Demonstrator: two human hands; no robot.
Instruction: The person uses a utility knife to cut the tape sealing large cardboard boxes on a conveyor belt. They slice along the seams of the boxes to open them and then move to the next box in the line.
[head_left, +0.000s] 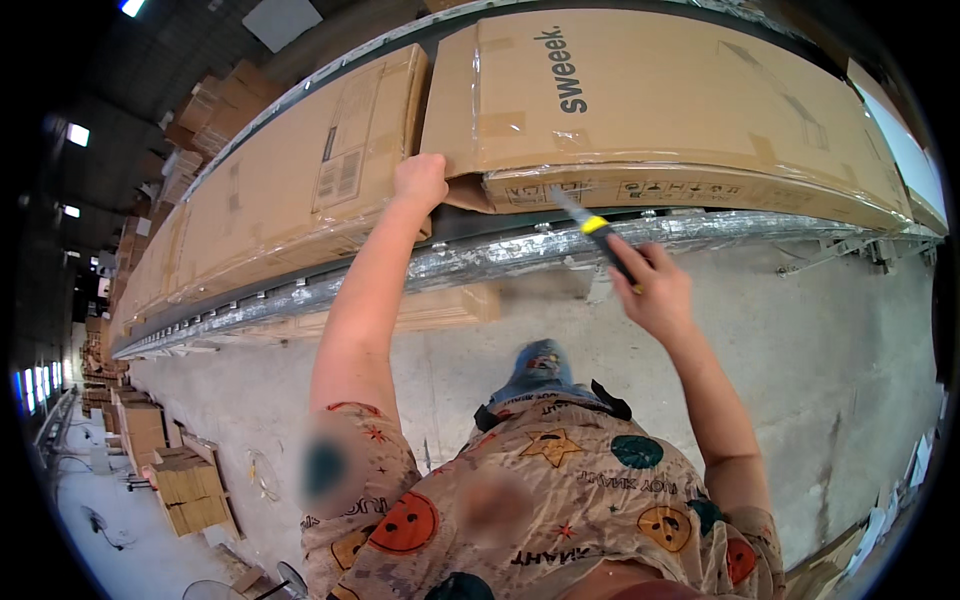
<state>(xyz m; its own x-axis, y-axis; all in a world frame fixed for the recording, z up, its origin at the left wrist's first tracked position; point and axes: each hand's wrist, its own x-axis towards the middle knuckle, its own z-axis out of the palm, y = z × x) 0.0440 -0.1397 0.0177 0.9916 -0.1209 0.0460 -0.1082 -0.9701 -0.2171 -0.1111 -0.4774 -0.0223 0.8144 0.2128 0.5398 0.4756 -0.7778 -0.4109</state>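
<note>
A long brown cardboard box (pixel 660 100) lies on the conveyor in front of me, with clear tape along its edges. At its near left corner, a loose flap (pixel 470 192) stands away from the end, leaving a dark gap. My left hand (pixel 420 182) is closed at that corner, gripping the flap's edge; the fingertips are hidden. In my right hand (pixel 655 290) is a utility knife (pixel 605 238) with a black and yellow handle. Its grey blade, slightly blurred, points up and left at the box's near side, and I cannot tell whether it touches.
Another long taped box (pixel 290 170) lies end to end on the left. A worn metal rail (pixel 480 255) runs along the conveyor's near side. Beneath it is a pale cardboard piece (pixel 450 308). Stacked cartons (pixel 185 485) stand on the concrete floor (pixel 800 350) at lower left.
</note>
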